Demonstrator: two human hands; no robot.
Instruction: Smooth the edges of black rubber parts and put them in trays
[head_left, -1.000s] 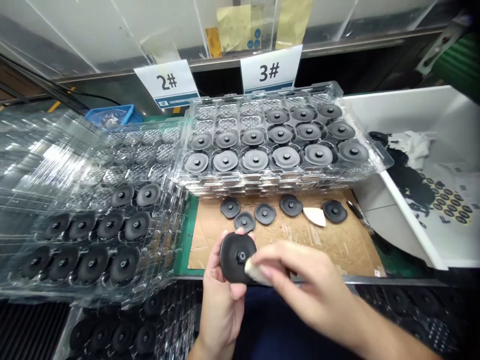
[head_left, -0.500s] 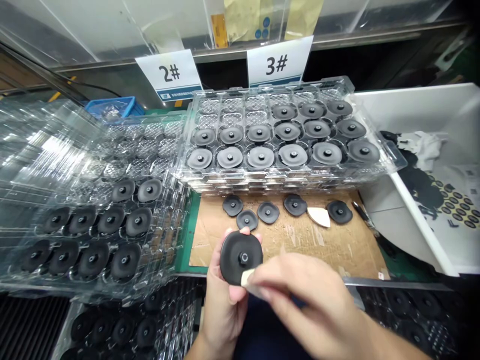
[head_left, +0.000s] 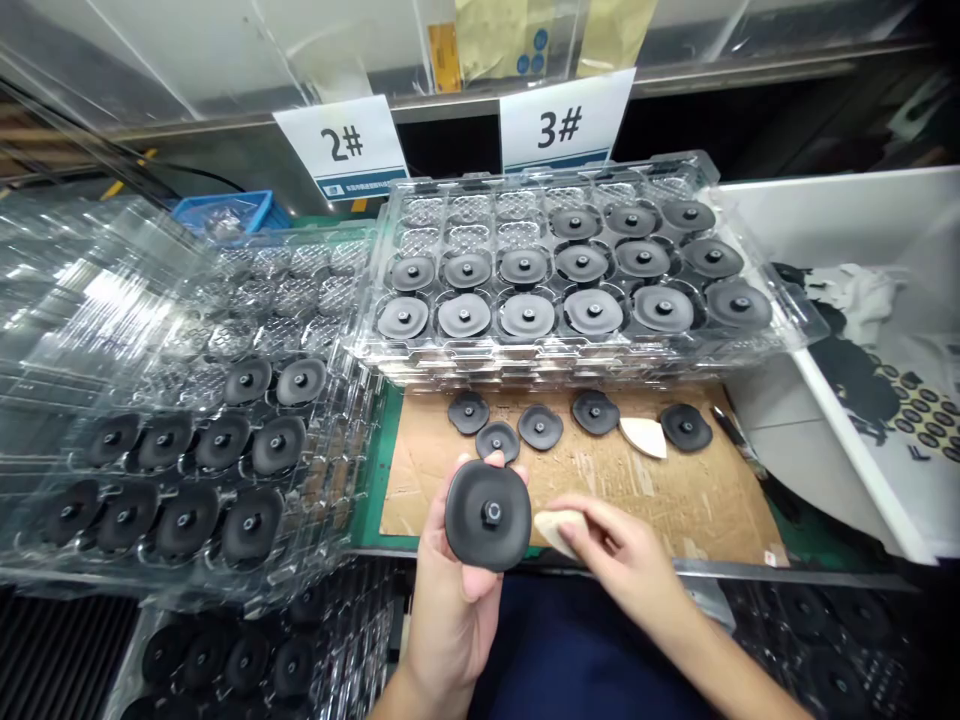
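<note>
clasping black disc [head_left: 487,515] between left fingers [head_left: 480,582] | right fingers [head_left: 600,513] pinching cream pad [head_left: 553,525] alongside

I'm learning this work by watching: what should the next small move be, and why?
Probably tilt the black disc slightly to check its face. The left hand holds it with the central stub toward the camera, while the right hand holds the pale pad just beside its edge, leaving that face in plain view.
</note>
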